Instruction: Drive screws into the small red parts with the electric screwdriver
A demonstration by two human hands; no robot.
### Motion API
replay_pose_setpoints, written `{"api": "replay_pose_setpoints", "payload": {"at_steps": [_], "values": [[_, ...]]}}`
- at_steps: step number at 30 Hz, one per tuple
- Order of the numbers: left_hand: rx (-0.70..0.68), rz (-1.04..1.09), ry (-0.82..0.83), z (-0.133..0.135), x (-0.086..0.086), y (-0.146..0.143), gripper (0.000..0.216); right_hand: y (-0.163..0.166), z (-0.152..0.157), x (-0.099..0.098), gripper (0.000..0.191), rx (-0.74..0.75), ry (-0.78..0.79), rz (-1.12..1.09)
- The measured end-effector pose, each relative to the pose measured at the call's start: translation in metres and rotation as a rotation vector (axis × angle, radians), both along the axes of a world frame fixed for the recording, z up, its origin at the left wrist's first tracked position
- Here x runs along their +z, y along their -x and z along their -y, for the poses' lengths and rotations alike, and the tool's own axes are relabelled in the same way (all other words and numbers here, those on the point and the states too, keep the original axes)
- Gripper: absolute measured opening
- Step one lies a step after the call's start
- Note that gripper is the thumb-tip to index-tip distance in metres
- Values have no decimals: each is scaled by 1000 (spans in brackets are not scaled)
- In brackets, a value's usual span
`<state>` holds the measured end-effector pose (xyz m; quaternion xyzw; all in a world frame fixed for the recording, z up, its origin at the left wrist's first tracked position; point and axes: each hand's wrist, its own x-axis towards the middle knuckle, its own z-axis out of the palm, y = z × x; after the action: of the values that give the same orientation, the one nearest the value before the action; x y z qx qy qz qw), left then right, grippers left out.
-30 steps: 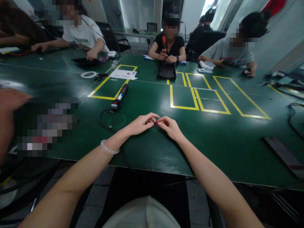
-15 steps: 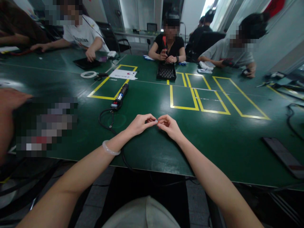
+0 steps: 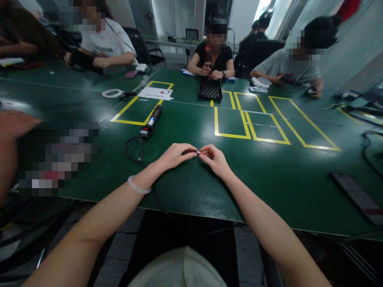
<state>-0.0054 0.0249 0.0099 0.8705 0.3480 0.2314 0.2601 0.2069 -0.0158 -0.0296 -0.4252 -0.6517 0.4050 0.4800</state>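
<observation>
At the centre of the frame, the left hand [image 3: 176, 156] and right hand [image 3: 214, 160] meet fingertip to fingertip, both pinching a tiny red-and-silver part [image 3: 198, 152]; its exact shape is too small to tell. The part is held just above the green table [image 3: 191, 191]. A pale bracelet [image 3: 139, 185] circles the left wrist. Left of centre, beyond the left hand, a black tool [image 3: 152, 120] lies slanted, its cord [image 3: 127, 145] looping toward the near edge. Further up are a white paper [image 3: 154, 93] and, beside it, a white ring [image 3: 112, 93]. A phone [image 3: 356, 197] lies at the lower right. At upper centre, a person in black [image 3: 223, 54] holds a red-tipped tool [image 3: 208, 54] upright behind a black tray [image 3: 210, 91]. At upper left, a person in white [image 3: 109, 44] handles something dark and blurred.
</observation>
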Motion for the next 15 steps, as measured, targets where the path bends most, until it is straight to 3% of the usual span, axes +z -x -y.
{"api": "replay_pose_setpoints", "payload": {"at_steps": [3,6,9,12,15], "values": [[199,-133,-203,-22,3,22,39,-1,-2,-2,27,-24,7,-9],[600,-271,-362,-52,3,62,47,-1,-2,-3,25,-27,17,-11],[806,-374,-281,-76,0,101,66,0,-2,-3,24,-18,19,-5],[813,-473,-133,-86,-4,122,61,0,-1,-3,23,-10,17,15],[772,-505,-121,-87,-5,122,59,-1,-1,-3,23,-15,9,29]]}}
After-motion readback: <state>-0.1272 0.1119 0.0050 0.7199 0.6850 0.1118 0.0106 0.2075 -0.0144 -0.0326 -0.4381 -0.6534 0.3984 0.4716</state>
